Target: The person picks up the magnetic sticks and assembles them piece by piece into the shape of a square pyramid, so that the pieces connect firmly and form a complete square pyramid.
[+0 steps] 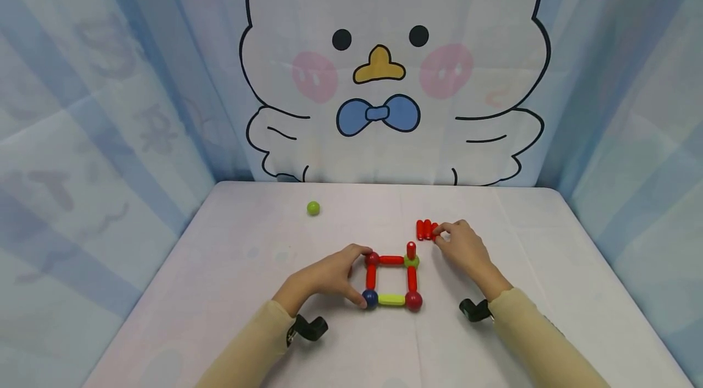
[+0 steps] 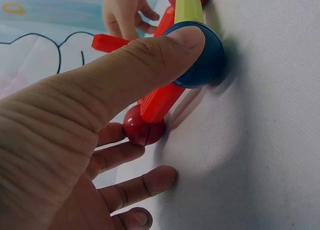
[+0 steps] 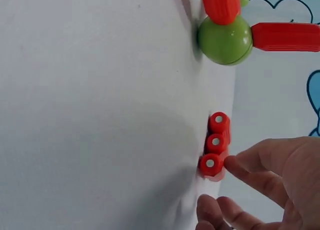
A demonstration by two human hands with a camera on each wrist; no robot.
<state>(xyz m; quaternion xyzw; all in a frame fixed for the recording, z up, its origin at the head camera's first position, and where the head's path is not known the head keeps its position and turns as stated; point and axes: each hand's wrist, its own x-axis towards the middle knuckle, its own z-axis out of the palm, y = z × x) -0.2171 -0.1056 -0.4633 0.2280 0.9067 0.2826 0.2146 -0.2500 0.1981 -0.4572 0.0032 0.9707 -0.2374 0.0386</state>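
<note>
A square of magnetic rods lies on the table, with red rods (image 1: 392, 260) on three sides and a yellow-green rod (image 1: 392, 300) at the front. Its corners are a blue ball (image 1: 371, 298), two dark red balls (image 1: 414, 301) and a green ball (image 1: 411, 261), from which another red rod (image 1: 411, 249) stands up. My left hand (image 1: 332, 272) holds the square's left side, thumb on the blue ball and fingertips against the rear red ball (image 2: 144, 126). At a row of three loose red rods (image 3: 216, 142), my right hand (image 1: 462, 247) touches the nearest one with a fingertip.
A loose green ball (image 1: 313, 208) lies at the back left of the white table (image 1: 230, 241). Behind the table hangs a curtain (image 1: 395, 150) with a cartoon bird, and more curtain closes both sides. Each wrist wears a small dark camera (image 1: 311, 328).
</note>
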